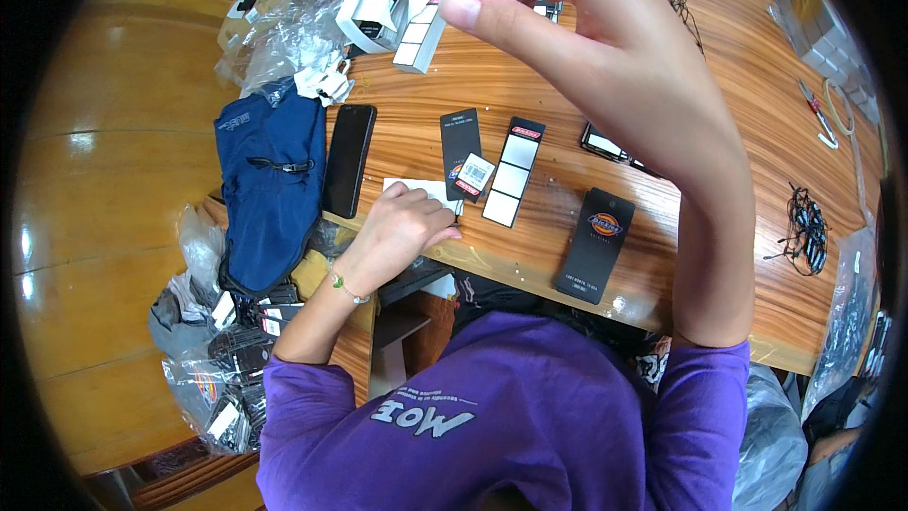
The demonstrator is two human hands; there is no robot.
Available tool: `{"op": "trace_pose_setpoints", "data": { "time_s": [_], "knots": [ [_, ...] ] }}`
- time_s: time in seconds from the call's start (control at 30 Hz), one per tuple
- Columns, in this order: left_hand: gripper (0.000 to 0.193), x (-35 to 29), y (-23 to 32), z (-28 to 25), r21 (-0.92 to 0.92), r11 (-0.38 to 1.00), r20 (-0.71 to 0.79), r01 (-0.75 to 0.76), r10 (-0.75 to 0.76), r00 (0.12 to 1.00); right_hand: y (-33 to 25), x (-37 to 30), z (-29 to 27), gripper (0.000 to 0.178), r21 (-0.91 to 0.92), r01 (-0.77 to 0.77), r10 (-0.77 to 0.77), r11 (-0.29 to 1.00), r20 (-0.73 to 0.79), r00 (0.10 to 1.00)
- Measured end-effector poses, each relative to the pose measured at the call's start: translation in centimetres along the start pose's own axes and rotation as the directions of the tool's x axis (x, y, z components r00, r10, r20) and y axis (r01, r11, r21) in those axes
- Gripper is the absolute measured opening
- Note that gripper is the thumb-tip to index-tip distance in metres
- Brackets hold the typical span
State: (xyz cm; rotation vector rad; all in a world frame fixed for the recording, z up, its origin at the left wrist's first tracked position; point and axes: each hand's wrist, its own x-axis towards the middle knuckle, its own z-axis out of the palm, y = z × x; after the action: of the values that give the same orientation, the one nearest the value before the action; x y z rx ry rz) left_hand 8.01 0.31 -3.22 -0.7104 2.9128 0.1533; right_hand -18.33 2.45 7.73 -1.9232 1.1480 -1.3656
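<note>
"Which of your hands was nearer the black hang tag [461, 132]?"

"My left hand [402, 222], plainly. It rested by the near edge of the bench [407, 95], and the tag lay just to the right of those fingers and a little beyond them."

"How did its long axis run?"

"Away from me, far end leaning slightly left. A small barcoded card [476, 171] overlapped its near end. The white-panelled tag [514, 170] lay farther right with its far end leaning right, so the two spread apart as they went."

"And your fingers?"

"The left ones were curled over a white card [435, 189]; I couldn't tell whether they pinched it or only pressed it. My right hand [586, 33] hung above the bench, thumb and fingertips close together. Whether they gripped anything thin, I couldn't tell."
</note>
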Motion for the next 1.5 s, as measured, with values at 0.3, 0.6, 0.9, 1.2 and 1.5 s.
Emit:
{"op": "trace_pose_setpoints", "data": {
  "time_s": [0.3, 0.6, 0.9, 1.2, 1.5],
  "knots": [
    [0.015, -0.1, 0.1, 0.5, -0.125, 0.992, -0.052, -0.026, 0.019, 0.998, 1.2, 0.0, 0.7, 0.02, 0.027, -0.002, 0.002, 1.0, 0.003, 1.0],
    [0.015, 0.1, 0.2, 0.4, -0.135, 0.991, -0.008, -0.021, 0.02, 1.0, -0.8, 0.6, -0.6, 0.023, 0.085, -0.199, 0.185, 0.976, 0.141, 0.972],
    [0.017, 0.2, 0.2, 0.5, -0.167, 0.986, 0.011, 0.0, 0.002, 1.0, 0.1, -0.2, 0.5, 0.023, -0.014, -0.067, 0.067, 0.998, 0.044, 0.997],
    [0.018, 0.4, -0.1, 0.4, -0.202, 0.978, 0.059, 0.047, -0.035, 0.998, 0.4, 0.2, -0.1, 0.024, 0.035, -0.113, 0.107, 0.993, 0.142, 0.984],
    [0.032, 2.4, -4.6, -7.0, -0.581, 0.746, 0.131, 0.325, -0.308, 0.942, 6.2, 0.2, 3.8, 0.023, -0.151, 0.025, 0.001, 0.988, 0.171, 0.985]
  ]
}}
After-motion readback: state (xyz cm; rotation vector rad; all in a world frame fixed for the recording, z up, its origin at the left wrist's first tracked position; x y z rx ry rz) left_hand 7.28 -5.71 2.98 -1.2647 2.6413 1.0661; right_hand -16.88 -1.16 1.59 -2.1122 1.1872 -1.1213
